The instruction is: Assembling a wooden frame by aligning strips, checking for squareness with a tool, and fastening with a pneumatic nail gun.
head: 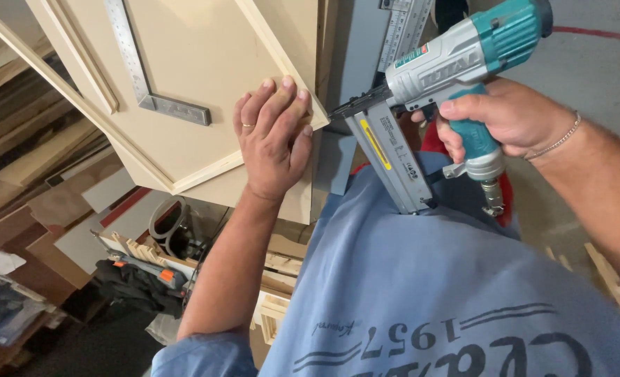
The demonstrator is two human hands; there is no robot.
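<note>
The teal-and-grey pneumatic nail gun [449, 77], likely heavy and rigid, is wrapped at its teal grip by the right hand [505, 119], its nose touching the corner of the cream wooden panel with raised moulding strips [205, 63]. The left hand [275, 136] presses flat, fingers together, on that corner. A steel framing square [146, 77] lies just beside it; open room lies to the right.

left hand [274, 136] pressing panel [198, 63], right hand [509, 119] gripping nailer [443, 66]
</note>
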